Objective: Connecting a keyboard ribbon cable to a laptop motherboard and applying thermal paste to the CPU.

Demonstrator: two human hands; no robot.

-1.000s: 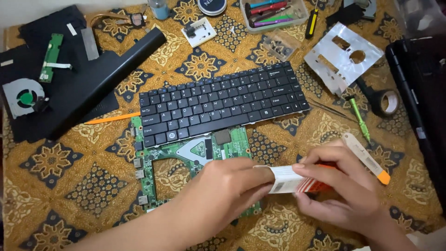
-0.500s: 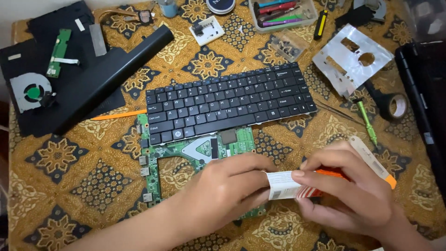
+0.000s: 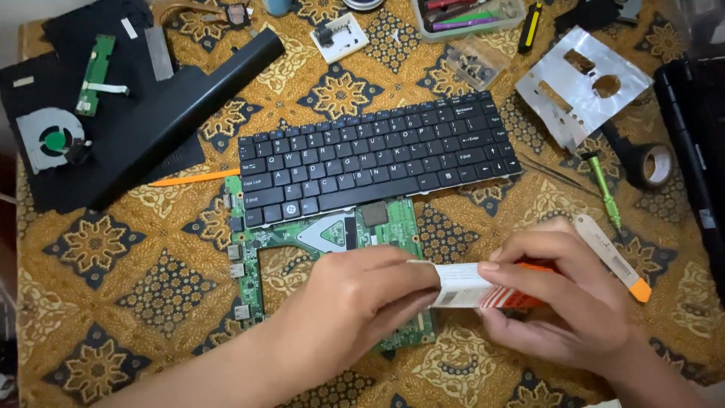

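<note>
Both my hands hold a small white and orange cardboard box point(image 3: 472, 285) just above the table's near side. My left hand point(image 3: 355, 306) pinches the box's white end flap. My right hand point(image 3: 563, 298) wraps around the orange end. Under my left hand lies a green laptop motherboard point(image 3: 332, 238), partly hidden by my hand and wrist. A black laptop keyboard point(image 3: 377, 159) rests across the board's far edge.
A cream pry tool with an orange tip point(image 3: 613, 248), a green screwdriver point(image 3: 604, 189) and a roll of black tape point(image 3: 651, 165) lie to the right. A silver metal bracket point(image 3: 581, 85) is at the back right, with a black battery bar point(image 3: 189, 113) and a cooling fan point(image 3: 51, 142) on the left.
The view has shifted slightly. My hands stay on the small box, with my left fingers sliding a little further onto its white end.
</note>
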